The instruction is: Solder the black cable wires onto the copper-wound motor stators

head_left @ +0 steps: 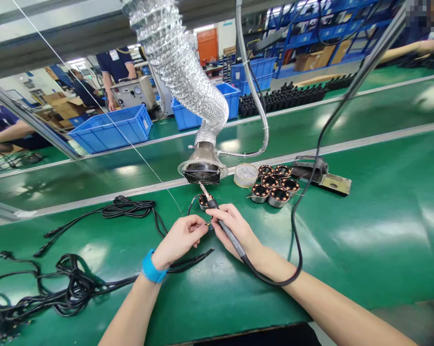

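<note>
Busy green table (217, 302). Thin wires (209, 224) pinched in left hand (176, 239), soldering iron (232, 239) gripped in right hand (243, 232), mid-frame. Coil ring (202, 202) just beyond, more rings (270, 181) right of centre; wire progress unclear tbh.

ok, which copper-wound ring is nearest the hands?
The lone ring, on the near side of the fan; the other rings sit bunched farther right, beside the round tub.

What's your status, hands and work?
Right hand holding soldering iron. Left hand pinching thin wires. Stator just beyond; fan hood behind iron tip.
</note>
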`<move>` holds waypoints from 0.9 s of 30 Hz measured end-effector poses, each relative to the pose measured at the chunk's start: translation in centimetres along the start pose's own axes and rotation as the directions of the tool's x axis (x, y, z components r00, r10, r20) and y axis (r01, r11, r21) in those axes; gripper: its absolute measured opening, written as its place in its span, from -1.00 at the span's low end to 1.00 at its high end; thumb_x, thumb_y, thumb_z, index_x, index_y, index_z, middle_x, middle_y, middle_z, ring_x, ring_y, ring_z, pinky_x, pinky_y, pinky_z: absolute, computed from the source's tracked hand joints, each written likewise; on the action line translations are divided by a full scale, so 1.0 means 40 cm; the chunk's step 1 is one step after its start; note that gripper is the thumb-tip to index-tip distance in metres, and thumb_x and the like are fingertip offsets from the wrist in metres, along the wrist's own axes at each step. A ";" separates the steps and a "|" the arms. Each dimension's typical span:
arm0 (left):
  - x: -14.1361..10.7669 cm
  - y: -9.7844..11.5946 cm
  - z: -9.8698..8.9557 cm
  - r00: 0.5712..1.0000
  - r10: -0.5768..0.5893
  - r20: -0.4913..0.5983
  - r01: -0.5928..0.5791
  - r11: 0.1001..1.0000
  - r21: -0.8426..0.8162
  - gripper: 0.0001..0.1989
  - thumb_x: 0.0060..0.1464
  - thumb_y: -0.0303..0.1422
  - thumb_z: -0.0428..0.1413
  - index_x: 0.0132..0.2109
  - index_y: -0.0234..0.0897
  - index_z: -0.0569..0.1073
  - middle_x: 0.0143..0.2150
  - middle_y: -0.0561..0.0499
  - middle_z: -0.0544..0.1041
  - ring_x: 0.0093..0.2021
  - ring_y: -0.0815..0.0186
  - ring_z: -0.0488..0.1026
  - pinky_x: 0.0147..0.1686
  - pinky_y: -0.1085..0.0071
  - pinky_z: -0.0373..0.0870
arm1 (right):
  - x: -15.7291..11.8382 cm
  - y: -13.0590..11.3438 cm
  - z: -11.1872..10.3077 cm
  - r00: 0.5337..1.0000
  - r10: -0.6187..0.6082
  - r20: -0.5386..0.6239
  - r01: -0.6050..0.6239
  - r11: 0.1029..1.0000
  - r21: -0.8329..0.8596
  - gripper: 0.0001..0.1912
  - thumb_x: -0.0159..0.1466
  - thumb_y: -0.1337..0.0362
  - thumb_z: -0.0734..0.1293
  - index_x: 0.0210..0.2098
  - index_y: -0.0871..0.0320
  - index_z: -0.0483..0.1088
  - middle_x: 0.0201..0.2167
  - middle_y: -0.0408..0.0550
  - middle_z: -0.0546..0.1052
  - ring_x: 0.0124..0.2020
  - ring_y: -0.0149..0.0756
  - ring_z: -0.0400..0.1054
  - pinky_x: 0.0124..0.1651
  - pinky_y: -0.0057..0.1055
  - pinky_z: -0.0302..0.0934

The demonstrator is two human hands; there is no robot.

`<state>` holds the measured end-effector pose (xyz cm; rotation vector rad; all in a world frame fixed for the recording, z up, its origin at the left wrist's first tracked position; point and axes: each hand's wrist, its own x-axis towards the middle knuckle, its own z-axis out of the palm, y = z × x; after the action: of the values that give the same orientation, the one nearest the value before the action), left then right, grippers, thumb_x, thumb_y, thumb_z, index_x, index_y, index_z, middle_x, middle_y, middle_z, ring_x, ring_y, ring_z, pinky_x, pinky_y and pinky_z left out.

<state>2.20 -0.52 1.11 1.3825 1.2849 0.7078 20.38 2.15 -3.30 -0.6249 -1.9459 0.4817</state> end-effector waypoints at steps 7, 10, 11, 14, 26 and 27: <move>0.006 -0.012 -0.007 0.997 -0.013 0.073 0.018 0.997 -0.079 -0.68 0.14 -0.12 0.14 -0.29 -0.34 0.40 -0.48 0.12 0.32 -0.53 0.46 0.22 -0.49 0.48 0.18 | -0.016 -0.003 0.007 0.998 -0.009 0.059 0.009 1.000 -0.007 -0.45 0.33 0.52 0.18 0.25 -0.02 0.20 -0.11 0.00 0.33 -0.15 -0.31 0.37 -0.10 -0.36 0.38; 0.008 -0.013 -0.002 0.997 -0.050 0.052 0.058 0.985 -0.163 -0.68 0.11 -0.14 0.17 -0.34 -0.33 0.37 -0.51 0.15 0.26 -0.55 0.49 0.14 -0.53 0.49 0.08 | -0.017 -0.003 0.007 0.996 -0.016 0.089 0.019 0.999 -0.033 -0.44 0.33 0.51 0.17 0.26 -0.04 0.18 -0.09 0.00 0.33 -0.13 -0.30 0.36 -0.09 -0.34 0.38; 0.009 -0.012 0.000 0.997 -0.065 0.041 0.071 0.979 -0.190 -0.69 0.10 -0.14 0.18 -0.35 -0.33 0.37 -0.52 0.15 0.25 -0.56 0.50 0.11 -0.55 0.49 0.05 | -0.016 -0.004 0.006 0.995 -0.019 0.094 0.023 0.999 -0.037 -0.44 0.33 0.51 0.17 0.26 -0.04 0.18 -0.09 0.00 0.33 -0.13 -0.29 0.36 -0.08 -0.33 0.38; 0.009 -0.006 0.006 0.995 -0.096 0.001 0.094 0.967 -0.237 -0.69 0.06 -0.16 0.20 -0.38 -0.33 0.37 -0.54 0.17 0.21 -0.58 0.52 0.05 -0.58 0.50 -0.03 | -0.016 -0.004 0.000 0.995 -0.013 0.098 0.017 0.999 -0.041 -0.43 0.31 0.52 0.18 0.25 -0.03 0.19 -0.09 0.01 0.33 -0.12 -0.28 0.35 -0.06 -0.31 0.37; 0.013 -0.015 0.009 0.991 -0.120 -0.059 0.101 0.961 -0.256 -0.74 0.02 -0.23 0.22 -0.38 -0.33 0.39 -0.53 0.15 0.24 -0.60 0.54 0.02 -0.62 0.51 -0.08 | -0.012 -0.017 0.007 0.963 0.262 -0.056 -0.254 0.960 0.119 -0.52 0.24 0.52 0.26 0.09 0.00 0.30 -0.11 -0.06 0.31 -0.39 -0.48 0.39 -0.21 -0.43 0.42; 0.014 -0.016 0.010 0.991 -0.121 -0.060 0.102 0.961 -0.255 -0.75 0.02 -0.23 0.22 -0.38 -0.33 0.39 -0.53 0.15 0.25 -0.61 0.54 0.03 -0.62 0.51 -0.08 | -0.011 -0.020 0.009 0.955 0.286 -0.076 -0.275 0.953 0.129 -0.52 0.23 0.53 0.26 0.09 0.00 0.31 -0.10 -0.07 0.31 -0.41 -0.49 0.39 -0.23 -0.44 0.43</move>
<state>2.51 -0.22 0.26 1.0784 1.2722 0.8214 20.04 1.23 -3.29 -0.8389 -1.7333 0.7257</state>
